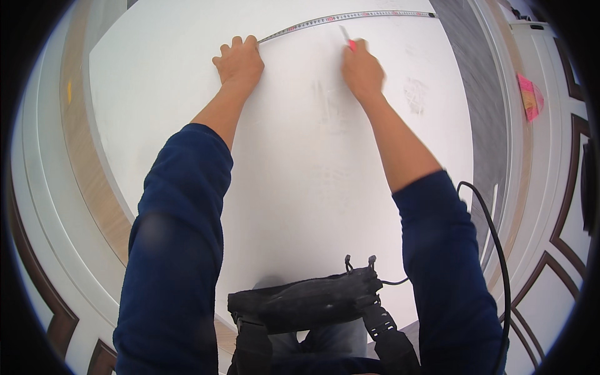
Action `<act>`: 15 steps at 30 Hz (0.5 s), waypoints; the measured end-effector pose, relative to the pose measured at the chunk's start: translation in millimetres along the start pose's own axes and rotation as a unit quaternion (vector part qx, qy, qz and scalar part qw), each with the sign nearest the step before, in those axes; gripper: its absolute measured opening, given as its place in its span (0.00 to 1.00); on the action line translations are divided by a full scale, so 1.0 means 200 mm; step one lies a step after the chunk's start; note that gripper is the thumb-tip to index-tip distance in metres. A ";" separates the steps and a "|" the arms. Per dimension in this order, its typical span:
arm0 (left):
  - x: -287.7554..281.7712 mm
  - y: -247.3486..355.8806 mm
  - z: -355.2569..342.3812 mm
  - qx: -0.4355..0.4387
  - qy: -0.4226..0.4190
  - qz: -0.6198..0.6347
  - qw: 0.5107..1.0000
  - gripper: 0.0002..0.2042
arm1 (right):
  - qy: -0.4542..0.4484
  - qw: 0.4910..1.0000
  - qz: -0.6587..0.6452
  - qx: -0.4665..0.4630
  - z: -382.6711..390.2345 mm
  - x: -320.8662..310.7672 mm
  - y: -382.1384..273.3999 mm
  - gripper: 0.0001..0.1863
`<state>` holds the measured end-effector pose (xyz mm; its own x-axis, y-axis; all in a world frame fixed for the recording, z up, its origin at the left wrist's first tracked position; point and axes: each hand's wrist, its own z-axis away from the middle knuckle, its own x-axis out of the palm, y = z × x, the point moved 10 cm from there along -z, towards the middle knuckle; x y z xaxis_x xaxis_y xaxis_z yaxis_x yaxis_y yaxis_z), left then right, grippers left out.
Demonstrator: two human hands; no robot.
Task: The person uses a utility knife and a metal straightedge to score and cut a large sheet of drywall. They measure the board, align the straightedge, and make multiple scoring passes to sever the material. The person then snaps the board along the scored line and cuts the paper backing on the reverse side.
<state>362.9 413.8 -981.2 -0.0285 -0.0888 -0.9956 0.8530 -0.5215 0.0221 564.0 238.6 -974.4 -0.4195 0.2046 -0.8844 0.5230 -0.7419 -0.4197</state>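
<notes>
A large white board lies in front of me, with grey smudges on its surface. Across its far part runs a metal tape measure, its strip stretching from my left hand to a dark end piece near the far right edge. My left hand is closed at the near-left end of the strip, knuckles up; the fingertips and the part inside the grip are hidden. My right hand is wrapped round a cutter knife with a pinkish-red handle. Its thin blade points up and left, just below the strip.
Grey flooring borders the board on the right. A pink and tan item lies beyond it. A black pouch hangs before my body, and a black cable loops by my right arm. White panels with brown trim stand along the side.
</notes>
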 end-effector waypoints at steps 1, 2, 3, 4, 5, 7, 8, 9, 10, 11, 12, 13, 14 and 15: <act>0.00 0.01 -0.01 0.005 -0.001 0.005 1.000 0.13 | 0.093 0.996 0.010 -0.010 0.05 -0.08 0.13 0.13; -0.01 0.02 -0.04 0.011 0.001 0.010 1.000 0.13 | 0.187 0.982 0.019 -0.021 0.12 -0.14 0.32 0.12; -0.02 0.01 -0.07 0.010 0.006 0.012 1.000 0.13 | 0.265 0.964 0.030 0.009 0.22 -0.19 0.51 0.11; -0.02 -0.01 -0.10 0.010 0.011 0.012 1.000 0.13 | 0.341 0.937 0.069 0.032 0.33 -0.23 0.67 0.11; -0.03 -0.05 -0.10 0.003 0.017 0.004 1.000 0.13 | 0.341 0.933 0.101 0.062 0.42 -0.22 0.83 0.12; -0.02 -0.11 -0.10 -0.002 0.023 0.006 1.000 0.13 | 0.302 0.924 0.161 0.173 0.60 -0.21 1.08 0.12; -0.01 -0.13 -0.10 -0.005 0.024 0.005 1.000 0.13 | 0.287 0.919 0.161 0.215 0.68 -0.18 1.15 0.13; 0.01 -0.14 -0.09 -0.005 0.025 0.013 1.000 0.13 | 0.300 0.916 0.158 0.214 0.72 -0.18 1.16 0.13; 0.02 -0.15 -0.08 -0.006 0.027 0.021 0.999 0.14 | 0.313 0.913 0.155 0.211 0.75 -0.17 1.16 0.13; 0.04 -0.16 -0.07 -0.008 0.029 0.029 0.999 0.14 | 0.325 0.910 0.152 0.208 0.77 -0.17 1.17 0.14; 0.04 -0.20 -0.07 -0.012 0.026 0.032 0.999 0.14 | 0.317 0.912 0.152 0.213 0.76 -0.17 1.15 0.14; 0.05 -0.23 -0.08 -0.016 0.024 0.036 0.999 0.14 | 0.313 0.912 0.151 0.217 0.76 -0.17 1.12 0.14; 0.06 -0.27 -0.08 -0.020 0.022 0.040 0.999 0.14 | 0.309 0.912 0.152 0.222 0.76 -0.16 1.09 0.14; 0.06 -0.30 -0.08 -0.018 0.021 0.039 0.999 0.14 | 0.301 0.914 0.152 0.226 0.77 -0.16 1.07 0.14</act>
<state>319.2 457.6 -996.9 0.0609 -0.0921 -0.9939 0.8695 -0.4842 0.0982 575.1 -23.7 -1005.0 0.2508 0.1580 -0.9550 0.1310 -0.9830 -0.1283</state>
